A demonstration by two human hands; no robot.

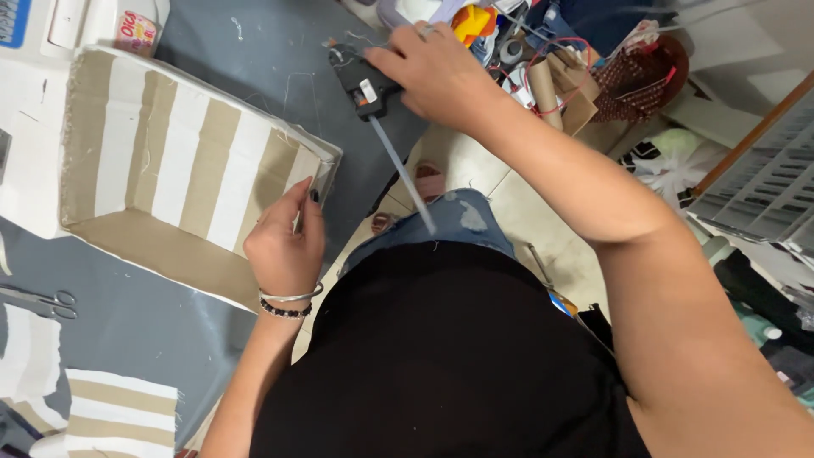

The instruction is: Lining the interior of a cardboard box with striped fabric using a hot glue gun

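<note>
Head view, box handling: the fabric-covered box [182,161] looks light, stiff in the walls and soft-skinned; best held by a rim corner.
Box look: beige and white stripes, open top, lying on the grey bench [136,331].
Left hand [284,246]: fingers pinched on the box's near corner.
Right hand [432,72]: closed around a black glue gun [366,85], its clear stick trailing back.

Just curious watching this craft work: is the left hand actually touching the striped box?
Touching. The head view shows the left hand with fingertips pressed on the near corner edge of the striped box.
</note>
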